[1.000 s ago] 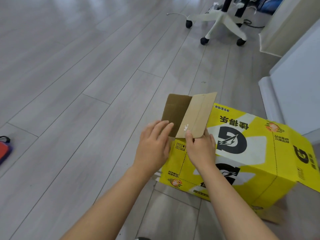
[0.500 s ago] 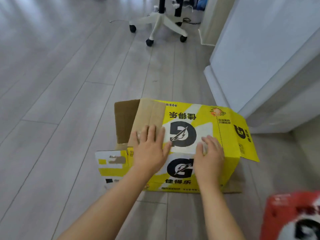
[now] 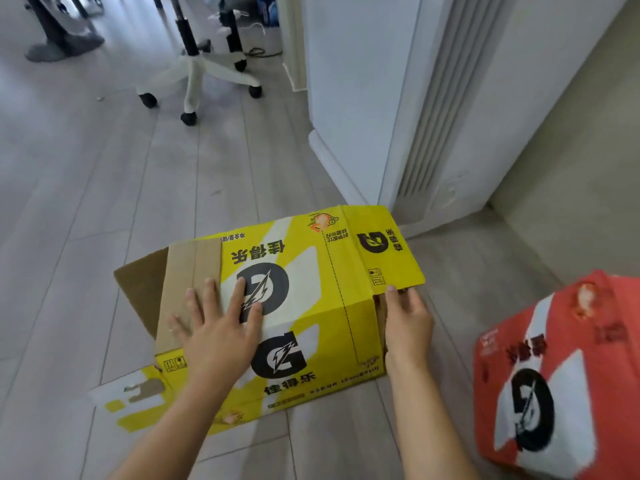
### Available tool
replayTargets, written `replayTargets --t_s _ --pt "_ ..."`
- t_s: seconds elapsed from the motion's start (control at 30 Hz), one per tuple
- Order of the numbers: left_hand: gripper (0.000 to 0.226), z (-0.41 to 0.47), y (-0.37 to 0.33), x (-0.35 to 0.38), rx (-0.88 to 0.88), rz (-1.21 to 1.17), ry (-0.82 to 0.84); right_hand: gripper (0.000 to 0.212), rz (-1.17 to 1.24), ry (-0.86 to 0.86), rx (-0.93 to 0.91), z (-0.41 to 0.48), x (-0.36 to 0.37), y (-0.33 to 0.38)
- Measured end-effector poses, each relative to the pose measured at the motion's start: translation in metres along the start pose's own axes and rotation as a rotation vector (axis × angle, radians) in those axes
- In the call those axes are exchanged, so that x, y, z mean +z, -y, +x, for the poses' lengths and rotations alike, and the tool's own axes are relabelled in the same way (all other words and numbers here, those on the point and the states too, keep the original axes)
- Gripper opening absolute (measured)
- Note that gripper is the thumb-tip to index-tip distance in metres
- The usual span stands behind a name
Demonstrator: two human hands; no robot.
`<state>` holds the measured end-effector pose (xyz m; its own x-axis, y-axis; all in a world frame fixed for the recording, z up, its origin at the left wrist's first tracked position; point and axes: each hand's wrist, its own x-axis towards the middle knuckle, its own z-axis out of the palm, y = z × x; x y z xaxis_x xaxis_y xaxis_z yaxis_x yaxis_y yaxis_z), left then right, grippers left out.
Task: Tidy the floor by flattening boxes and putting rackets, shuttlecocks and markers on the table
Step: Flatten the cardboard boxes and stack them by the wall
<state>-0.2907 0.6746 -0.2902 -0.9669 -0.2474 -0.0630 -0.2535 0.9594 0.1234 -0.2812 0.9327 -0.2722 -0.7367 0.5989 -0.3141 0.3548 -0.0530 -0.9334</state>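
A yellow cardboard box (image 3: 311,271) with black logos lies on the grey floor in front of me, its brown flaps open at the left end. My left hand (image 3: 221,330) lies flat, fingers spread, on the box's top near the left flap. My right hand (image 3: 407,323) is at the box's open right end, fingers curled around the edge under the yellow right flap. A red box (image 3: 561,375) of the same kind stands upright at the lower right, apart from both hands.
A white office chair base (image 3: 197,74) on castors stands at the back left. A white wall corner and a ribbed radiator (image 3: 440,98) rise just behind the yellow box. Another person's foot (image 3: 65,46) is at the top left.
My view has swung right and the red box has come fully into sight. My left hand went from the brown flap to the box top. My right hand slid to the box's right end.
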Motion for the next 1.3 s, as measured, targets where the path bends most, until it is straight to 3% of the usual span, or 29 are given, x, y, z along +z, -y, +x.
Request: replayTargets --t_s 0.13,0.27,0.37,0.47,0.7,0.97,1.03,1.2,1.3 --pt "0.063 0.003 -0.001 0.001 -0.003 -0.004 0.01 0.04 -0.061 0.056 -0.219 -0.008 0.008 0.011" --pt "0.06 0.01 -0.005 -0.001 -0.032 -0.064 0.058 0.04 -0.242 0.132 -0.578 -0.018 0.03 -0.001" --pt "0.063 0.015 -0.018 -0.006 -0.069 -0.127 0.104 0.045 -0.472 0.073 -0.714 -0.015 0.038 -0.024" --pt "0.078 0.021 -0.037 -0.012 -0.12 -0.197 0.158 0.046 -0.679 0.009 -0.703 -0.022 0.042 -0.026" --pt "0.121 0.052 -0.076 -0.016 -0.214 -0.248 0.303 0.041 -0.8 0.157 -0.636 -0.004 0.051 -0.028" --pt "0.129 0.065 -0.08 0.002 -0.181 -0.197 0.339 0.04 -1.001 0.138 -0.751 0.017 0.051 -0.028" --pt "0.13 0.07 -0.08 0.006 -0.168 -0.198 0.353 0.047 -1.097 0.208 -0.793 0.03 0.045 -0.021" --pt "0.13 0.078 -0.081 0.016 -0.158 -0.201 0.38 0.091 -1.182 0.633 -0.719 0.078 0.018 -0.002" --pt "0.129 0.08 -0.082 0.021 -0.146 -0.193 0.376 0.103 -1.235 0.684 -0.696 0.09 0.009 0.002"
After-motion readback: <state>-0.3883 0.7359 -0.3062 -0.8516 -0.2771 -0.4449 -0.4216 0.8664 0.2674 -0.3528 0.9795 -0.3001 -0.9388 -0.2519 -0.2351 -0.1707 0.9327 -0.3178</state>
